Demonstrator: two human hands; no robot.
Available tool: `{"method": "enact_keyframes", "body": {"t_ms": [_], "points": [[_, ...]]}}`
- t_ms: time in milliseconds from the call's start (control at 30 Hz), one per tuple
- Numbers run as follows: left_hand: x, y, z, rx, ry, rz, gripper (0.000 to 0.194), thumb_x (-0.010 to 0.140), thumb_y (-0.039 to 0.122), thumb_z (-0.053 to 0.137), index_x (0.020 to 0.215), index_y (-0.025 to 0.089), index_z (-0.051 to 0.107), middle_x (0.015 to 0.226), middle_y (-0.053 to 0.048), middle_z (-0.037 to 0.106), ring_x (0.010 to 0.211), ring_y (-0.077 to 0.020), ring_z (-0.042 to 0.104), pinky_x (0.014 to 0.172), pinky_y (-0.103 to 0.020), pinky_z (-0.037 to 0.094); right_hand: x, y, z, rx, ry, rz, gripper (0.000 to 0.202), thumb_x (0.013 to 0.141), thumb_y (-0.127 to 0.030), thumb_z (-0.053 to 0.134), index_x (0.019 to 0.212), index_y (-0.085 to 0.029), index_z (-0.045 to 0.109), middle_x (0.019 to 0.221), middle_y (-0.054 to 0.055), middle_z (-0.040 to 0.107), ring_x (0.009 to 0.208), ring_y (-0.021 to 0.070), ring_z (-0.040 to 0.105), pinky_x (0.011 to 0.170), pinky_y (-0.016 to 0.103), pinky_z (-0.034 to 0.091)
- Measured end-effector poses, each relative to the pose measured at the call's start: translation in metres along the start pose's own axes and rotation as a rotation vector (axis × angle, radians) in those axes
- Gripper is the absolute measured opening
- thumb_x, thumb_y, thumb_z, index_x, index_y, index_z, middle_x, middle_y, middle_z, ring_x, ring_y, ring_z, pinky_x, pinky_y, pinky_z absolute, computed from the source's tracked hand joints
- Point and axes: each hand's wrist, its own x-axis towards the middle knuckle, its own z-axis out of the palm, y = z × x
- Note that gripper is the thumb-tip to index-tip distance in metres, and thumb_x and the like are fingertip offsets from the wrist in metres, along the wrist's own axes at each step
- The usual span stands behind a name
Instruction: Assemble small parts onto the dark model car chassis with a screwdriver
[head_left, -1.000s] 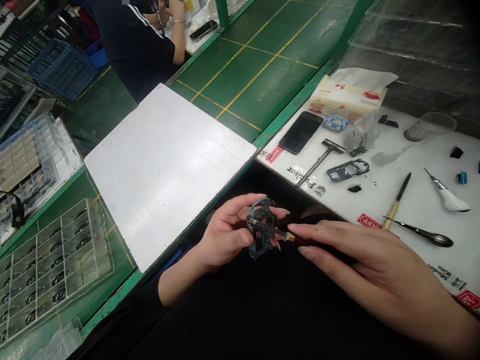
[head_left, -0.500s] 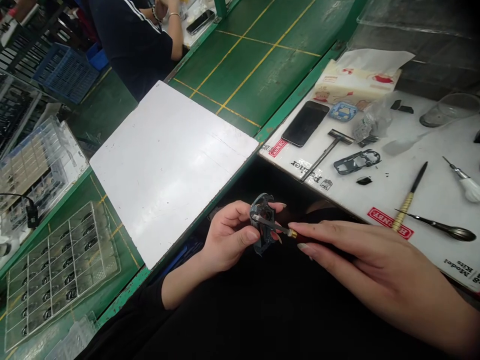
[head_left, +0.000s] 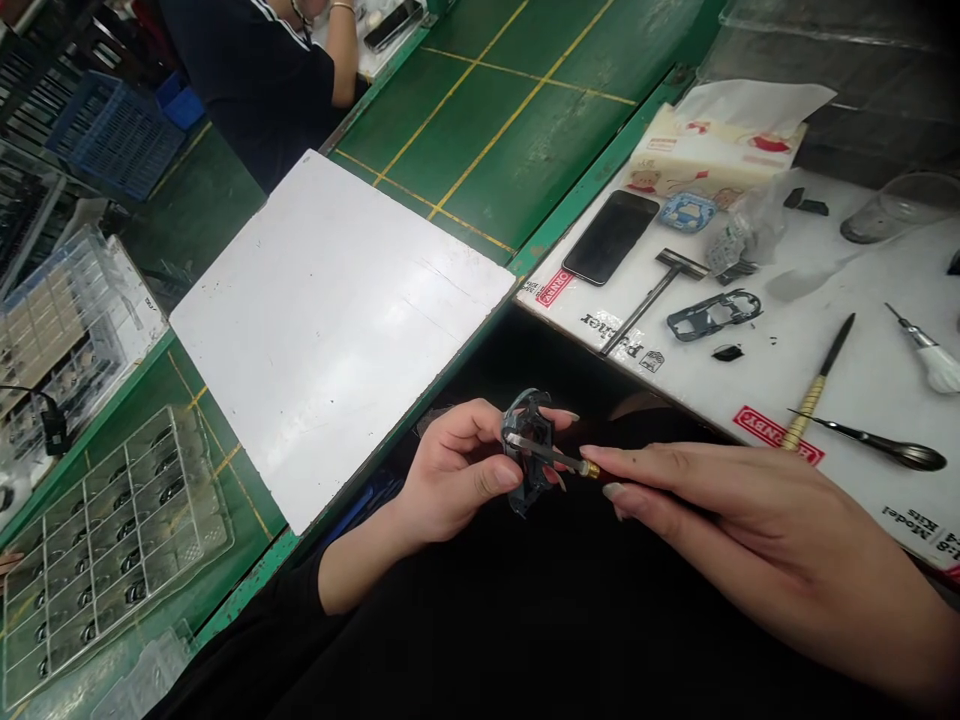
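My left hand [head_left: 457, 475] is closed on a dark grey model car body shell [head_left: 534, 480], held on edge above my lap with the thumb on its near side. Between the thumb and fingers of my right hand [head_left: 720, 520] is a tool with a flat metal blade [head_left: 544, 447] and a brass collar; my palm hides most of its handle. The blade lies across the shell, its tip at the shell's upper left edge. A similar grey shell [head_left: 714, 314] rests on the table to the right, beside a small black piece [head_left: 727, 353].
On the right table lie a phone [head_left: 611, 237], a T-shaped metal tool [head_left: 652, 295], a yellow-handled file [head_left: 817, 385], a black-handled pick [head_left: 877, 443] and a white-handled tool [head_left: 926, 350]. A white board [head_left: 337, 330] spans the green bench. Left is a compartment tray [head_left: 112, 540]; a co-worker [head_left: 255, 80] sits beyond.
The blade has shifted very slightly against the shell. Both hands keep their grips. The surroundings have slid a little left and up as the head view moved.
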Motion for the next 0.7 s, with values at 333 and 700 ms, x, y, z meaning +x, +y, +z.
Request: {"method": "enact_keyframes", "body": {"t_ms": [333,700], "points": [[0.000,0.004,0.003,0.023,0.036,-0.031,0.026,0.108,0.040,0.090,0.113,0.019,0.075,0.149,-0.021,0.085,0.111,-0.0325,0.090,0.097,-0.047,0.074,0.004,0.001,-0.002,0.035,-0.008,0.013,0.038,0.121,-0.026,0.069,0.152,-0.043,0.082,0.109,-0.004,0.090,0.081,0.0187,0.086,0.066,0.028,0.066],[0.005,0.013,0.006,-0.231,-0.052,-0.199,0.034,0.107,0.039,0.093,0.134,0.025,0.078,0.144,-0.016,0.088,0.107,-0.0301,0.091,0.091,-0.045,0.077,0.002,0.005,-0.009,0.001,-0.014,-0.019,0.042,0.119,-0.026,0.071,0.155,-0.043,0.082,0.116,-0.002,0.091,0.086,0.0207,0.087,0.068,0.029,0.067]]}}
